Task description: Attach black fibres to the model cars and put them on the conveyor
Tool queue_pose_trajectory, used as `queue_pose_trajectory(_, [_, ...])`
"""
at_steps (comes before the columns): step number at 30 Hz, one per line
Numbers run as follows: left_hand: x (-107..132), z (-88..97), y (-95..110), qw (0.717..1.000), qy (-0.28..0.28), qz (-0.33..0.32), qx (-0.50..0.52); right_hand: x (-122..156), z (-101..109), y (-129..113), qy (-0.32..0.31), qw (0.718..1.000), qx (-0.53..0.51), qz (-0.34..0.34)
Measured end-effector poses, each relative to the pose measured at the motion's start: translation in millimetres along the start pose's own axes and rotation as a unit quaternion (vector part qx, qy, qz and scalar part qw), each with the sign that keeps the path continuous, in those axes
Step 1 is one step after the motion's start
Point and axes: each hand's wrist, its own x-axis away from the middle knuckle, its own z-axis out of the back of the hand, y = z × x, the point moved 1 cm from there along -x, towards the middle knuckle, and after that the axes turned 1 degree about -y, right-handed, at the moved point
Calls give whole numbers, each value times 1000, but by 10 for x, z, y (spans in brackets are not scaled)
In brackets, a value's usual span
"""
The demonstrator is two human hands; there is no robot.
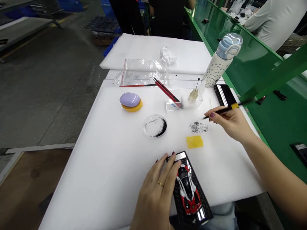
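Note:
My left hand [157,188] lies flat with fingers stretched out, resting on the left side of a black base [202,212] that carries a red, white and black model car [188,190]. My right hand [230,123] pinches a thin black brush with a yellow band [224,110]; its tip points left, just above a small heap of tiny black parts [198,127] on the white foam mat [115,159]. A yellow sponge piece [194,141] lies just below that heap.
A round clear dish [155,126] with black bits sits mid-mat. A purple and yellow case [130,101], a clear tray [184,99] with red sticks and a small bottle, a plastic bag [144,72], a dotted water bottle [222,60] and a phone [224,95] stand behind. A green bench [271,105] runs along the right.

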Motion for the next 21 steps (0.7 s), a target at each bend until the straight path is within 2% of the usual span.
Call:
queue_pose_trajectory(5, [2,-23,24,999,18,24,11,27,-99,230,58,994,-68,-69])
queue_pose_trajectory(8, [4,-77,67,997,41,61,26,65,-137,306,81,991,-69,-76])
queue_pose_trajectory(12, [-2,-152,115,989,89,109,52,76,-148,337,78,993,-54,-72])
queue_pose_trajectory(18, [-14,-165,111,987,93,110,67,66,-173,324,79,994,-32,-65])
queue_pose_trajectory(21, [-13,-146,78,991,86,87,50,64,-184,314,79,994,-35,-61])
